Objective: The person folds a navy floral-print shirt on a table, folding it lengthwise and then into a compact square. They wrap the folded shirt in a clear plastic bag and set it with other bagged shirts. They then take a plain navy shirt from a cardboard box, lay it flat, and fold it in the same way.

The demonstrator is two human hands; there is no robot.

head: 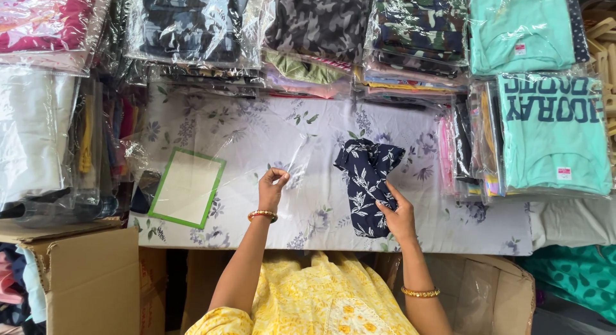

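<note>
2 hands (273, 184), 1 navy garment (366, 184)

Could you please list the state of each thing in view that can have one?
Clear plastic bag: empty, lying flat, edge pinched by left hand.
Navy floral garment: folded, unbagged, held by right hand.
Teal shirts: folded, sealed in plastic.
Camouflage garments: bagged, stacked.
Cardboard box: open, holding clothes.
Floral tablecloth: spread flat.
</note>
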